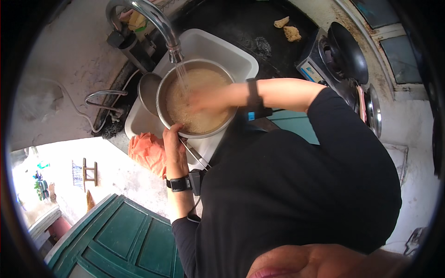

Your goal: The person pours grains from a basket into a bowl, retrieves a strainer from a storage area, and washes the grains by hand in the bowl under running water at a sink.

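Observation:
A round metal pot (pixel 160 110) stands in the white sink (pixel 251 66), with cloudy water and pale grains (pixel 194 127) inside. Water runs into it from the chrome faucet (pixel 174 48). My left hand (pixel 175 139) grips the pot's near rim, thumb over the edge, beside a wire handle. Blurred by motion, my right hand (pixel 210 99) is in the pot at the grains; its fingers cannot be made out. Left of the pot, a second metal vessel (pixel 147 93) leans in the sink. An orange cloth or bag (pixel 147 153) lies by my left wrist.
A stove (pixel 313 66) with a black wok (pixel 347 52) stands at the right. Sponge pieces (pixel 292 33) and a steel scourer (pixel 263 47) lie on the black counter (pixel 226 21). A smaller curved tap (pixel 104 93) is at the left, above a green panelled door (pixel 121 232).

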### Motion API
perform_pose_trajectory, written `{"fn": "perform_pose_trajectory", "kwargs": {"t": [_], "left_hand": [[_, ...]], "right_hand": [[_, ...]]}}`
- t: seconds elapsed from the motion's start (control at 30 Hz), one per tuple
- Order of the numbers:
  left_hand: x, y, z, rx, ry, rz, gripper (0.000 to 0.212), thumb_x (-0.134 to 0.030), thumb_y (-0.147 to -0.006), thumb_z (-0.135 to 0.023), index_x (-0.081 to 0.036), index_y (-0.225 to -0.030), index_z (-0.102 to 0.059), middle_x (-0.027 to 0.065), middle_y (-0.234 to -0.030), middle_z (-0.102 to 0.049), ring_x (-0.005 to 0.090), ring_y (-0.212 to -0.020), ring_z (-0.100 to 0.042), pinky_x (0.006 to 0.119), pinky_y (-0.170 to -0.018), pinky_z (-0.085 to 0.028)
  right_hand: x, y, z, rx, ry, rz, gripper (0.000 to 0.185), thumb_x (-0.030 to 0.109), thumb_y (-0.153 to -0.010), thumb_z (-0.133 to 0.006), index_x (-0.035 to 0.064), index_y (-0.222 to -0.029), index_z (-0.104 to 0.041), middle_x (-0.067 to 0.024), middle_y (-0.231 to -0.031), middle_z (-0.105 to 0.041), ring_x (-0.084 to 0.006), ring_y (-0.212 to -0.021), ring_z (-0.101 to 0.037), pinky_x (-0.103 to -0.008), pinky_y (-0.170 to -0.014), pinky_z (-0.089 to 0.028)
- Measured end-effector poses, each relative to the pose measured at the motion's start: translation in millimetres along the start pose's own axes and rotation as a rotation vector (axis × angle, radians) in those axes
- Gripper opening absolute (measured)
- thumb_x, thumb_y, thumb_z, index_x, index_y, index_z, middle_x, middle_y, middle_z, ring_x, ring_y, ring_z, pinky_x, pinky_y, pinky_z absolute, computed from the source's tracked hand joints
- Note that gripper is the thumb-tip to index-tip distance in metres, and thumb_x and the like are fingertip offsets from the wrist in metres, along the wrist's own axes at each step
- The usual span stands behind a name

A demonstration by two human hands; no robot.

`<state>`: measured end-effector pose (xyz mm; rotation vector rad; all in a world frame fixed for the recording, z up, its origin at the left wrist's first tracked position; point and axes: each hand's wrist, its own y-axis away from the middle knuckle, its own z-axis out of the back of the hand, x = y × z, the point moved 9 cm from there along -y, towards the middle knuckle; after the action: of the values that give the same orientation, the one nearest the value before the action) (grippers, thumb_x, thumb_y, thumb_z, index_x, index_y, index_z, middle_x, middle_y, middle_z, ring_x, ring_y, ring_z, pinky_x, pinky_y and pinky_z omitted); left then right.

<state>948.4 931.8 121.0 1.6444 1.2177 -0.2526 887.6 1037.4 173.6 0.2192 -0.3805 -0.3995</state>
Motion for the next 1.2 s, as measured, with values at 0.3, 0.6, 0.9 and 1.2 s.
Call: {"fn": "perform_pose_trajectory", "kwargs": {"t": [0.3,0.6,0.9,1.2], "left_hand": [[-3,4,4,-0.071,0.055,-0.016,0.016,0.001,-0.067,-0.049,-0.001,-0.083,-0.046,0.0038,-0.059,-0.048,0.0108,-0.037,-0.041,0.021,-0.03,-0.028],[-7,2,13,-0.064,0.012,-0.032,0.017,0.001,-0.066,-0.049,-0.002,-0.083,-0.046,0.0041,-0.06,-0.049,0.0112,-0.038,-0.043,0.021,-0.03,-0.029],[-7,4,18,-0.116,0.025,-0.047,0.019,0.001,-0.066,-0.049,-0.002,-0.084,-0.047,0.0027,-0.06,-0.048,0.0112,-0.038,-0.042,0.02,-0.03,-0.029],[-12,2,31,-0.119,0.022,-0.057,0.019,0.001,-0.066,-0.05,-0.002,-0.085,-0.048,0.0024,-0.062,-0.049,0.0108,-0.041,-0.045,0.02,-0.032,-0.034]], "right_hand": [[6,-11,-7,-0.036,-0.05,-0.141,0.048,0.026,-0.07,-0.059,0.0218,-0.117,-0.048,-0.0074,-0.129,-0.034,-0.0324,-0.122,-0.026,-0.059,-0.088,-0.028],[3,-21,13,-0.259,-0.061,-0.084,0.041,0.026,-0.072,-0.055,0.0203,-0.112,-0.053,-0.0067,-0.132,-0.033,-0.0321,-0.118,-0.033,-0.0561,-0.09,-0.029],[-33,-5,34,-0.241,-0.574,-0.193,0.017,0.01,-0.073,-0.053,0.0087,-0.087,-0.062,-0.0143,-0.108,-0.054,-0.0241,-0.093,-0.054,-0.0358,-0.079,-0.042],[-69,-52,9,-0.496,-2.287,-0.653,0.028,0.018,-0.086,-0.044,-0.0043,-0.103,-0.047,-0.018,-0.102,-0.052,-0.0307,-0.09,-0.053,-0.0387,-0.077,-0.046]]}}
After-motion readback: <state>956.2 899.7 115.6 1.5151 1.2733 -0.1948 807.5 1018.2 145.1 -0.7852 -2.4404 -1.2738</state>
